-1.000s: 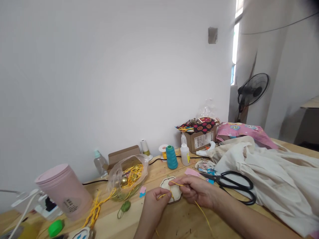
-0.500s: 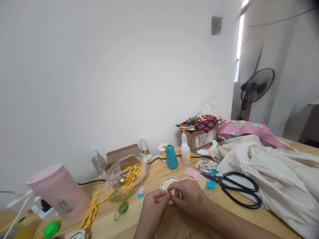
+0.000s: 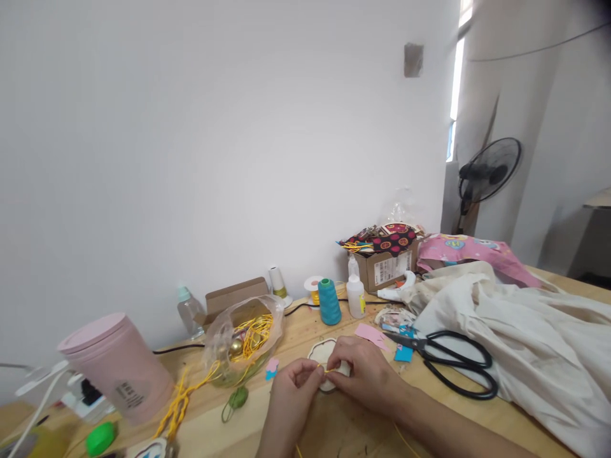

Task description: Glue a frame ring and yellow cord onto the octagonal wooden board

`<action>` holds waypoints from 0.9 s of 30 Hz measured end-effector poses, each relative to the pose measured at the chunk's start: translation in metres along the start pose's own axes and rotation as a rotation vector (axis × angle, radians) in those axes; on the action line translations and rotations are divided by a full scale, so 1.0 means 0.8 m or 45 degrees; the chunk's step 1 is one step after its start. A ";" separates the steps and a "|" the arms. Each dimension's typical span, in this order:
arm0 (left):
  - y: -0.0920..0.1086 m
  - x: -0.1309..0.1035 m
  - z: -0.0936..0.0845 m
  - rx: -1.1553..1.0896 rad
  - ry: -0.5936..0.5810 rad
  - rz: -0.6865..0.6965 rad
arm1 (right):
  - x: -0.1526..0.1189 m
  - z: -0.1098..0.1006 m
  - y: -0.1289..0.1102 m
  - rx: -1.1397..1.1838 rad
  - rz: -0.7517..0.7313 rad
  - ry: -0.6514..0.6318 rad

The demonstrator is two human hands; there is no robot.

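Observation:
Both hands meet at the front middle of the table, over a pale scalloped disc point(image 3: 319, 348) with a dark outline. My left hand point(image 3: 298, 385) pinches a yellow cord point(image 3: 328, 369) between thumb and forefinger. Just to its right, my right hand point(image 3: 360, 369) pinches the same cord, and a short stretch shows between the fingertips. Loose yellow strands trail below both wrists. My hands partly cover the disc; whether the cord is fastened to it I cannot tell.
Black-handled scissors point(image 3: 458, 359) lie to the right beside white cloth point(image 3: 520, 343). Behind stand a teal thread cone point(image 3: 329, 302) and a glue bottle point(image 3: 356, 296). Leftward are a clear bag point(image 3: 224, 337) of yellow cord, a green thread bundle point(image 3: 238, 398) and a pink canister point(image 3: 117, 372).
My fingertips have moved slightly apart, so the yellow cord now shows stretched between them. The view has shifted a little.

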State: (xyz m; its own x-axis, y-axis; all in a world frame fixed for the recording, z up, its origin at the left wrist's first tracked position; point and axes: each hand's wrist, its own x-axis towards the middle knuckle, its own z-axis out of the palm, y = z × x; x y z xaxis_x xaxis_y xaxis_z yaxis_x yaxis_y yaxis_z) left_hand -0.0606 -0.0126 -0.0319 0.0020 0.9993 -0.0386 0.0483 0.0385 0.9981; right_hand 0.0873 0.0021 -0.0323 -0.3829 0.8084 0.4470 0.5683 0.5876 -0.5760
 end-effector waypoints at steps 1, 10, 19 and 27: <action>0.000 0.001 0.000 -0.003 0.004 -0.002 | 0.000 0.000 0.000 0.001 0.001 -0.003; -0.002 0.000 -0.001 0.040 0.019 0.062 | 0.002 -0.003 -0.003 0.002 0.008 -0.072; -0.002 0.001 0.000 0.079 -0.005 0.114 | 0.001 -0.004 -0.002 0.013 -0.004 -0.129; 0.000 -0.002 0.003 0.132 -0.104 0.100 | 0.002 0.006 0.005 0.355 0.152 -0.127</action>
State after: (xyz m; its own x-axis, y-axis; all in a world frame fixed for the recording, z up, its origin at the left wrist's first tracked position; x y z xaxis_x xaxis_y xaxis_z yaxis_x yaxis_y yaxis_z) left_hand -0.0586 -0.0141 -0.0317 0.0906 0.9954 0.0310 0.1477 -0.0442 0.9880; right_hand 0.0859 0.0063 -0.0370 -0.4031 0.8633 0.3038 0.3972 0.4641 -0.7918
